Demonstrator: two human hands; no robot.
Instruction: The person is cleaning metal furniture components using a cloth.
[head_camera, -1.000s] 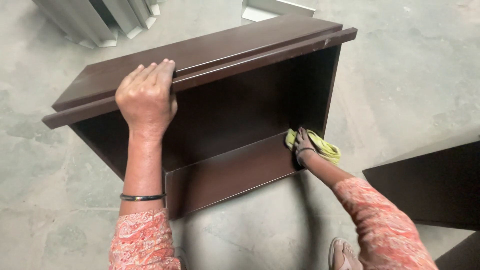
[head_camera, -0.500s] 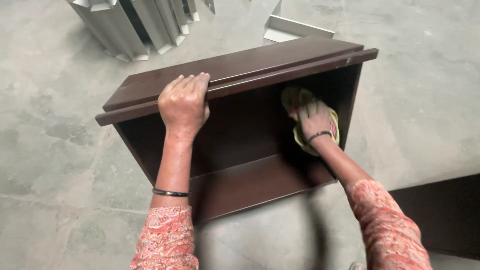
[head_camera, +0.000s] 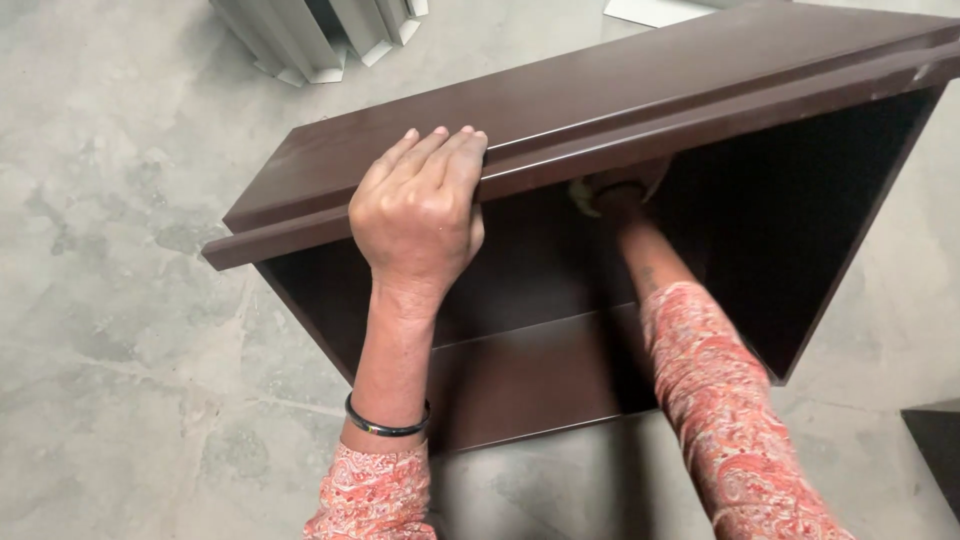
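A grey, mottled concrete floor (head_camera: 120, 400) fills the head view, and on it stands a dark brown wooden cabinet box (head_camera: 620, 110), open toward the camera so that its hollow interior faces the person. Its long axis runs from lower left to upper right across the frame, the left end nearer the bottom and the right end rising to the top right corner; a narrow raised lip follows the front edge of the top panel along that same line. The lower inner panel (head_camera: 530, 375) lies just above the floor, a lighter brown than the shadowed back. Beyond the cabinet, at the top left, a stack of pale grey angled panels (head_camera: 320, 40) rests on the floor, and a flat white board (head_camera: 660, 10) shows at the top edge. A corner of another dark brown piece (head_camera: 935, 450) enters at the lower right, well apart from the box. The left hand (head_camera: 420, 215) grips the front lip of the top panel, fingers curled over its edge, with a thin black bangle (head_camera: 385, 425) on the wrist above a red patterned sleeve. The right arm reaches into the box; the right hand (head_camera: 610, 190) is mostly hidden under the lip, pressed against a yellow-green cloth (head_camera: 580, 190), and whether its fingers are closed on the cloth cannot be told.
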